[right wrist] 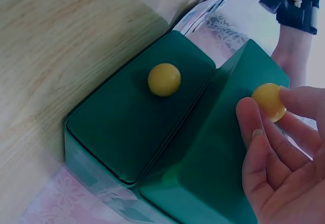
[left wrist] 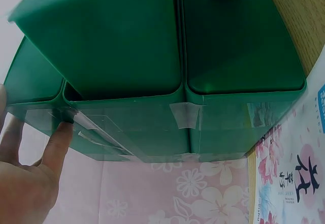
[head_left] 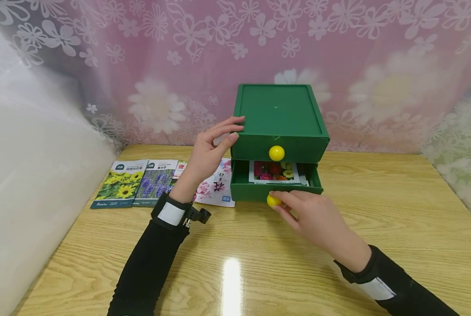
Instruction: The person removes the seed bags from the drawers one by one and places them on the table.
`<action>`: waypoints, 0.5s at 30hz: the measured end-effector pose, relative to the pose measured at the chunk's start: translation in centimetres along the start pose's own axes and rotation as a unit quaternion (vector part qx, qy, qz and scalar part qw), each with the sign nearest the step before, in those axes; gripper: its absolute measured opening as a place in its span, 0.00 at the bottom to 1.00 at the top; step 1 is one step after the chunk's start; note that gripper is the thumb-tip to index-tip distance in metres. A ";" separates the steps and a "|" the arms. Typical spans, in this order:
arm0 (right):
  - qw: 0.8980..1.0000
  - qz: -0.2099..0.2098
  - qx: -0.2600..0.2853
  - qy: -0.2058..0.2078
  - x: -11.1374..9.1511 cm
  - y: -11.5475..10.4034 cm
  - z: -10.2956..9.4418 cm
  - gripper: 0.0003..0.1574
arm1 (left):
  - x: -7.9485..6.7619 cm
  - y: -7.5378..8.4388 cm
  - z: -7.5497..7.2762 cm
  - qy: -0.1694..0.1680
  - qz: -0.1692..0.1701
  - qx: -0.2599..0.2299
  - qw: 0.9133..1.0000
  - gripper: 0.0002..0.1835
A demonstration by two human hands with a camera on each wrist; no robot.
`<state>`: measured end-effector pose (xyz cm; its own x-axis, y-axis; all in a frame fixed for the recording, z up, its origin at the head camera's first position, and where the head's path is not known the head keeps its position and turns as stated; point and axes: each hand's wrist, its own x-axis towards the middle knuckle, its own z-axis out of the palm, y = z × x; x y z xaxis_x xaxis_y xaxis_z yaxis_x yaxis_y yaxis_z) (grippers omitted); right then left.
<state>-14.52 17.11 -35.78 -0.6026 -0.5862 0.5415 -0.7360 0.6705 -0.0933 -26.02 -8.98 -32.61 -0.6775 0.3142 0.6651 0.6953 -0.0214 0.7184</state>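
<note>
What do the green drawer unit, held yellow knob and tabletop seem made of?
Green drawer unit: probably moulded plastic, satin finish, with even colour and rounded edges.
Yellow knob: smooth and slightly shiny, perhaps plastic or painted wood; its colour is even.
Tabletop: wood or wood-look laminate, glossy, showing grain and a bright reflection.
</note>
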 end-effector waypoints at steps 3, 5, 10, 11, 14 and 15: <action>1.000 -0.006 -0.006 0.004 -0.4 -0.6 -0.2 0.38 | 0.0 0.0 0.0 0.000 -0.001 0.003 1.000 0.14; 1.000 -0.006 -0.008 0.003 -0.6 -1.0 -0.4 0.38 | 0.0 0.0 0.0 0.000 -0.001 0.005 1.000 0.14; 1.000 -0.001 -0.011 -0.005 -1.3 -2.0 -0.8 0.37 | 0.0 0.1 0.0 0.001 0.001 0.006 1.000 0.14; 1.000 0.000 -0.011 -0.005 -1.4 -2.2 -0.9 0.37 | 0.0 0.1 0.0 0.001 0.001 0.006 1.000 0.14; 1.000 -0.003 -0.009 -0.003 -1.7 -2.6 -1.0 0.36 | 0.0 0.1 0.0 0.000 0.004 0.006 1.000 0.14; 1.000 -0.005 -0.008 -0.001 -1.7 -2.8 -1.0 0.36 | 0.0 0.0 -0.1 0.000 0.005 0.007 1.000 0.14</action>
<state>-11.09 16.73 -35.60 -0.5966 -0.5936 0.5401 -0.7364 0.6725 -0.0744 -26.01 -9.04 -32.58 -0.6701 0.3141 0.6725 0.7054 -0.0123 0.7087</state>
